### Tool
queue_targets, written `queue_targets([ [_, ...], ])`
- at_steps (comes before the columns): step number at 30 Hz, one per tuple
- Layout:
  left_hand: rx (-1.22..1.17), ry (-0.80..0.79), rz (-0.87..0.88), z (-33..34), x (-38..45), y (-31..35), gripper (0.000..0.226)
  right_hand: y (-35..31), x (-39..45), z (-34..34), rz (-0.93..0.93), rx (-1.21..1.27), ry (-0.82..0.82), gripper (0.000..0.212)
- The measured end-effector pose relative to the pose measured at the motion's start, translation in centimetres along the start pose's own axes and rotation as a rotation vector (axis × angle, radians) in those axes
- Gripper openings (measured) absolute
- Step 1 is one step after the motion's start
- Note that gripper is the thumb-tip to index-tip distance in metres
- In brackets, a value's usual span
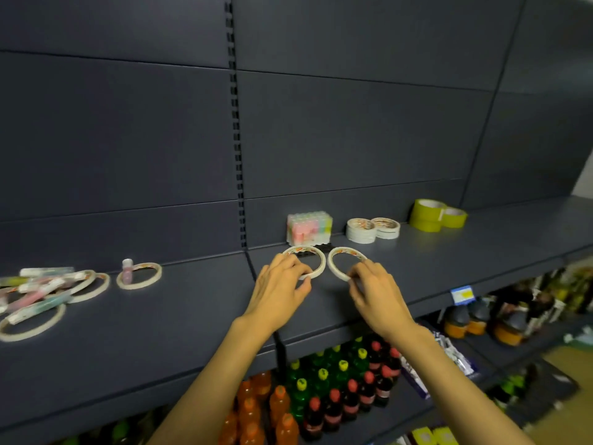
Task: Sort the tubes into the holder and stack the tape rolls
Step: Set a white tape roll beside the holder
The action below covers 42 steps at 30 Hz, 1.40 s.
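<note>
Dark grey metal shelf: your left hand pinches one thin white ring-shaped tape roll. Your right hand pinches its twin just beside; pastel tubes lie far left.

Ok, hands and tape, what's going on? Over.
Left hand pinches one thin roll, right hand pinches another. Both near the shelf, side by side. Nothing blocking the white stacks.

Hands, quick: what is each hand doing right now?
Left hand: fingers curled on a thin tape ring lying on the shelf.
Right hand: pinches the other tape ring beside it.
</note>
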State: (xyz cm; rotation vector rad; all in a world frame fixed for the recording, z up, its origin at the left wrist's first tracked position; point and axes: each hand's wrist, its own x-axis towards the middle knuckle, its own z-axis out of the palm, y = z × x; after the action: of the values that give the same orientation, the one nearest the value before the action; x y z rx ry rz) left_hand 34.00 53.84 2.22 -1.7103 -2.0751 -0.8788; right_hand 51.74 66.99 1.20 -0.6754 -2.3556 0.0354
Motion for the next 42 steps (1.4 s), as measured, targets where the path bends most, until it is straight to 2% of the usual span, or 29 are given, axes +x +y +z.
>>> queue_targets([
  [7,0.041,0.027,-0.041,5.4,4.7,8.2,0.021,10.6,-1.3,-2.9,-0.012,0.089,-0.014,0.006],
  [14,0.075,0.027,-0.047,9.9,9.0,11.4,0.021,18.0,0.4,-2.7,-0.003,0.128,0.005,0.005],
  [30,0.097,0.097,-0.123,19.4,21.5,6.9,0.02,30.3,13.6,4.0,-0.042,0.091,-0.052,0.008],
  [42,0.174,0.079,-0.222,21.7,25.3,5.4,0.024,33.8,19.1,8.6,-0.106,0.16,-0.153,0.009],
])
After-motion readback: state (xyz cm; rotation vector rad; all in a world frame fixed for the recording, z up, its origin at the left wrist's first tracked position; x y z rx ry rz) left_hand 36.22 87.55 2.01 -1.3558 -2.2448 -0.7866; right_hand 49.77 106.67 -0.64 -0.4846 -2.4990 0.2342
